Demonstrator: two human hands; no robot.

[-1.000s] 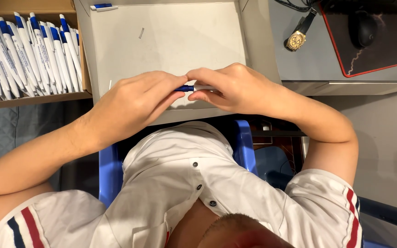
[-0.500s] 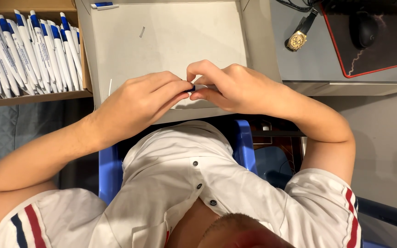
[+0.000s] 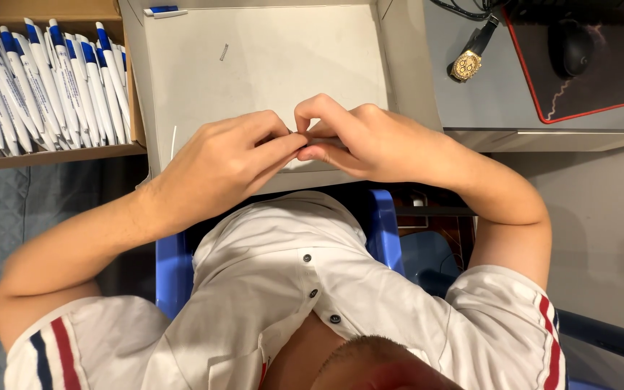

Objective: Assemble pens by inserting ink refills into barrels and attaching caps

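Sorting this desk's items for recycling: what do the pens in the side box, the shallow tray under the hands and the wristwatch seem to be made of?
The pens look like glossy plastic, white barrels with blue clips. The shallow tray seems matte pale cardboard, judging by its folded walls. The wristwatch has a shiny gold-coloured case, probably metal, on a dark strap whose material I cannot tell.

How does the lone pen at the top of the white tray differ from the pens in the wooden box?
The lone pen lies flat and crosswise on the white tray; the boxed pens lean lengthwise, blue ends up. The lone pen lies by itself; the boxed pens are packed side by side in the wooden box. Both are white with blue ends.
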